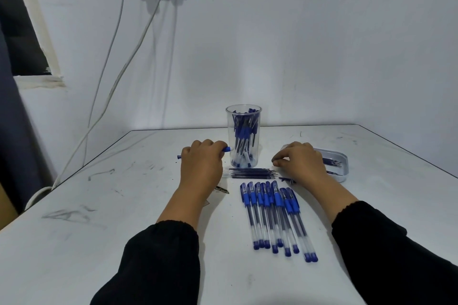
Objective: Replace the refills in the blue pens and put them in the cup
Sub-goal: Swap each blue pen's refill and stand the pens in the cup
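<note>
Blue pen (226, 149) horiz., left-right, gripped in L hand (202, 161); R hand (301, 160) curled, empty.

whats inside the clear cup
The clear cup holds a crowd of blue pens standing on end, seen through its wall. Their exact number can't be told, since they overlap.

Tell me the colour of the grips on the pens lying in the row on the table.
Blue grips, with matching blue caps, on clear barrels; seen in the head view.
</note>
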The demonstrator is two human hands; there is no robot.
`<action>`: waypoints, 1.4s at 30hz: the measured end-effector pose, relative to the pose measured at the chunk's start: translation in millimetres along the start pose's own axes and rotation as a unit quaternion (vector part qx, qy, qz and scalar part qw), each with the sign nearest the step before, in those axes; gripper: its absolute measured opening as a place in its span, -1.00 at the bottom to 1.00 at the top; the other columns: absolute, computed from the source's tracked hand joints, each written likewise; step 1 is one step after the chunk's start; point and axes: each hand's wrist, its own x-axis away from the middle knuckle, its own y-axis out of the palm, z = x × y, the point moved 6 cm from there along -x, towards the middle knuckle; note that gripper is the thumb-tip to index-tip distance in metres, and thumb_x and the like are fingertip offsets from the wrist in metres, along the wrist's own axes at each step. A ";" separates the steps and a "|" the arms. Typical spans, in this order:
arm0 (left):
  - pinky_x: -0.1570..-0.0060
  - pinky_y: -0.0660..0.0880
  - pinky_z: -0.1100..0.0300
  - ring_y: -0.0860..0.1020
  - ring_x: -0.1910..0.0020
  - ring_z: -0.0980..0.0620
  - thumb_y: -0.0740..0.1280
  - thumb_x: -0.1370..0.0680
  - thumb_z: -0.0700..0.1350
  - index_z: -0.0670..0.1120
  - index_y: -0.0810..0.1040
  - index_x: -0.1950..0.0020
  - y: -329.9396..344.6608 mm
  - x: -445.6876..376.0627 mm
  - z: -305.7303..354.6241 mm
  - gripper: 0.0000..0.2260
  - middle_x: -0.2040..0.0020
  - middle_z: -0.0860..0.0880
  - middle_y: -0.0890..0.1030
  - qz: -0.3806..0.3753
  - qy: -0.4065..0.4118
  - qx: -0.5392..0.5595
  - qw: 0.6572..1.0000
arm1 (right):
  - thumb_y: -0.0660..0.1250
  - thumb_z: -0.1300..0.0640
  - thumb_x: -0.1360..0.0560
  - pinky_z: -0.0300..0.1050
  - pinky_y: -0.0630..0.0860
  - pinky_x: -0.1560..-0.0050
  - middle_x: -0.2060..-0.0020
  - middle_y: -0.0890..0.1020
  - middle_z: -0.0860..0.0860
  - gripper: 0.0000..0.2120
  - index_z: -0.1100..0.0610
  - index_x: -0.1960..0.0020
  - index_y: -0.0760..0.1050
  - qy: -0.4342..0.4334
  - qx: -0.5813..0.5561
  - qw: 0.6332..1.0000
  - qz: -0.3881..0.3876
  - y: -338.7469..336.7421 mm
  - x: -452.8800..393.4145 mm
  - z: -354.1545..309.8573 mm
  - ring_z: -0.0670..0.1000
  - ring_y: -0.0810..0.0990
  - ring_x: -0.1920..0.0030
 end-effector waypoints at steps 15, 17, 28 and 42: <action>-0.14 0.24 0.10 0.42 -0.14 -0.02 0.12 -0.63 -0.11 0.08 0.45 -0.31 10.4 8.3 26.8 -0.72 -0.14 0.04 0.56 -0.029 0.054 0.008 0.998 | 0.42 0.08 -0.49 -0.06 0.45 -0.09 -0.12 0.61 0.11 -0.71 0.12 -0.19 0.58 0.140 -0.048 0.986 -0.080 -12.3 -0.2 81.1 0.11 0.54 -0.10; -0.14 0.23 0.10 0.42 -0.14 -0.02 0.11 -0.64 -0.10 0.08 0.45 -0.30 10.9 8.9 28.6 -0.72 -0.14 0.04 0.56 -0.032 0.056 0.012 0.998 | 0.41 0.08 -0.49 -0.08 0.45 -0.09 -0.10 0.62 0.10 -0.75 0.10 -0.15 0.61 0.141 -0.032 0.986 -0.088 -11.4 -1.3 81.9 0.10 0.54 -0.11; -0.16 0.22 0.09 0.41 -0.15 -0.02 0.10 -0.64 -0.10 0.07 0.44 -0.32 11.9 10.4 30.2 -0.72 -0.16 0.04 0.56 -0.042 0.057 0.019 0.997 | 0.39 0.18 -0.49 -0.05 0.50 -0.15 -0.08 0.62 0.07 -0.82 0.04 -0.08 0.64 0.146 -0.025 0.986 -0.076 -5.0 -7.3 85.5 0.11 0.56 -0.10; -0.17 0.23 0.09 0.42 -0.15 -0.01 0.11 -0.64 -0.10 0.08 0.44 -0.32 13.7 10.9 31.4 -0.72 -0.16 0.05 0.56 -0.046 0.064 0.017 0.997 | 0.38 0.10 -0.49 0.04 0.47 -0.24 -0.16 0.55 0.17 -0.70 0.12 -0.21 0.58 0.223 -0.037 0.966 -0.128 2.2 -13.6 91.2 0.17 0.46 -0.23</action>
